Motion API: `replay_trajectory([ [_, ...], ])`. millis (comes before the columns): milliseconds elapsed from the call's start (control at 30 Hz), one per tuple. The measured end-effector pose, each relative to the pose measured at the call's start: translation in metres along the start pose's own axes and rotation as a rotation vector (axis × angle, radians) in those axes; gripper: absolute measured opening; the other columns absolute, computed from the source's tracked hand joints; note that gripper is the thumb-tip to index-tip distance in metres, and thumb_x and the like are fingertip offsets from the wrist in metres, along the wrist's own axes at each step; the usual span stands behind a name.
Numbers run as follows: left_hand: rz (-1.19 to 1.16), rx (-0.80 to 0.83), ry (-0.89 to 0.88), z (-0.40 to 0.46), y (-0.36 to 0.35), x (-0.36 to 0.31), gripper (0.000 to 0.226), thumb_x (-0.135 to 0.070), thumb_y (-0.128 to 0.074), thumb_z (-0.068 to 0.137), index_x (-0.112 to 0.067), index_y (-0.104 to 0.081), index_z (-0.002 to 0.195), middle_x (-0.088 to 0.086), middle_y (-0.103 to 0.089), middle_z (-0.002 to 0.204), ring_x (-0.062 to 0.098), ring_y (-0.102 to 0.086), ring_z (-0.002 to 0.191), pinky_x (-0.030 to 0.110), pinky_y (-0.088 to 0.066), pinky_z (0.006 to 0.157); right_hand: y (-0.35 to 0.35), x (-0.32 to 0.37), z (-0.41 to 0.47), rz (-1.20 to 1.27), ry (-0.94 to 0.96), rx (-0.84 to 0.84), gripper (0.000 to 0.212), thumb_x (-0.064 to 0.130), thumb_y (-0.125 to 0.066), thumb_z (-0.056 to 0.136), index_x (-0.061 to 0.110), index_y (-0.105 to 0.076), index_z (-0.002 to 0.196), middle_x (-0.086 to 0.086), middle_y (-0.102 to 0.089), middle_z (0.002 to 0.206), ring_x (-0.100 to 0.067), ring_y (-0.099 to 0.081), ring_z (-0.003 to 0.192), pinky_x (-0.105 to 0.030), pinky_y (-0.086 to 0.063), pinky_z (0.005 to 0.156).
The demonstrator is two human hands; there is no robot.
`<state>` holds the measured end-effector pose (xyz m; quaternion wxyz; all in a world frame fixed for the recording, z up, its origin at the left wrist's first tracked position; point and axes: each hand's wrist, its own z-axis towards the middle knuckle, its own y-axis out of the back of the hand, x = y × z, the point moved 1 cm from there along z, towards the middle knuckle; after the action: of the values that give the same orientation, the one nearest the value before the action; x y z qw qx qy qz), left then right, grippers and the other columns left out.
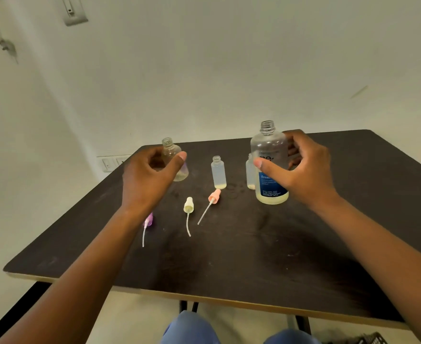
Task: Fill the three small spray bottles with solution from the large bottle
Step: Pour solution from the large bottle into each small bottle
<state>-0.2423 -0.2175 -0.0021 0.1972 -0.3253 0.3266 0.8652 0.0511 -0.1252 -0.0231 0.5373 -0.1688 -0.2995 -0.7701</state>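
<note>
Three small bottles stand uncapped on the desk (229, 256), each with only a shallow layer of pale liquid at the bottom, so the filling looks barely begun. The left bottle (173, 161) sits at the far left with the left hand (150, 177) curled round it, thumb across its front. The middle bottle (218, 173) stands free near the centre. The third bottle (250, 175) is mostly hidden just behind the left edge of the big bottle (270, 165); whether they touch I cannot tell.

The big bottle is upright at the far right, cap off, with a thin band of yellowish solution at its base. The right hand (301, 170) wraps it, thumb on the label and fingers round the back. It appears to rest on the desk, though that is hard to confirm.

Three spray heads with dip tubes lie nearer: a purple one (148, 220) partly under the left wrist, a cream one (188, 205), and a pink one (214, 196) close to the middle bottle's base.

My reading is that the pour into the left bottle is being set up. Next the big bottle must be lifted and tipped with its mouth over that narrow neck. With so little solution left, a steep tilt will be needed, and the aim must be careful to avoid spilling.
</note>
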Motion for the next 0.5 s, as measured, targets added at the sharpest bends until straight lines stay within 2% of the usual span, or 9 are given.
replay_trajectory([
  [100, -0.156, 0.105, -0.106, -0.001, -0.021, -0.028, 0.027, -0.054, -0.073, 0.088, -0.029, -0.077, 0.099, -0.014, -0.077, 0.087, 0.003, -0.072, 0.083, 0.01, -0.049, 0.069, 0.011, -0.005, 0.007, -0.051, -0.008, -0.09, 0.07, 0.068, -0.075, 0.072, 0.015, -0.065, 0.116, 0.002, -0.073, 0.105, -0.018, -0.07, 0.088, -0.038, -0.06, 0.076],
  [200, -0.257, 0.211, -0.191, -0.001, -0.047, -0.053, 0.025, -0.05, -0.072, 0.088, -0.027, -0.077, 0.097, -0.012, -0.075, 0.083, 0.006, -0.071, 0.076, 0.021, -0.054, 0.069, 0.018, -0.013, 0.01, -0.13, -0.022, -0.157, 0.068, 0.062, -0.08, 0.073, 0.013, -0.063, 0.117, 0.0, -0.072, 0.105, -0.02, -0.068, 0.089, -0.046, -0.059, 0.076],
  [300, -0.303, 0.274, -0.214, -0.004, -0.076, -0.068, 0.03, -0.054, -0.072, 0.085, -0.027, -0.077, 0.097, -0.014, -0.074, 0.08, 0.007, -0.068, 0.073, 0.025, -0.054, 0.066, 0.021, -0.02, 0.012, -0.202, -0.014, -0.185, 0.068, 0.055, -0.089, 0.072, 0.012, -0.063, 0.117, -0.001, -0.07, 0.108, -0.022, -0.066, 0.092, -0.047, -0.058, 0.077],
  [400, -0.341, 0.346, -0.194, -0.009, -0.105, -0.07, 0.027, -0.048, -0.076, 0.084, -0.025, -0.079, 0.099, -0.007, -0.079, 0.087, 0.015, -0.075, 0.08, 0.042, -0.063, 0.076, 0.022, -0.028, 0.013, -0.276, 0.005, -0.181, 0.069, 0.048, -0.094, 0.07, 0.012, -0.062, 0.12, -0.001, -0.068, 0.113, -0.023, -0.063, 0.097, -0.045, -0.057, 0.08],
  [500, -0.314, 0.362, -0.225, -0.015, -0.127, -0.064, 0.029, -0.048, -0.077, 0.082, -0.022, -0.077, 0.097, -0.006, -0.076, 0.086, 0.013, -0.072, 0.078, 0.04, -0.061, 0.074, 0.022, -0.035, 0.015, -0.329, 0.014, -0.174, 0.072, 0.043, -0.096, 0.068, 0.013, -0.062, 0.125, -0.001, -0.068, 0.117, -0.023, -0.063, 0.102, -0.047, -0.057, 0.085],
])
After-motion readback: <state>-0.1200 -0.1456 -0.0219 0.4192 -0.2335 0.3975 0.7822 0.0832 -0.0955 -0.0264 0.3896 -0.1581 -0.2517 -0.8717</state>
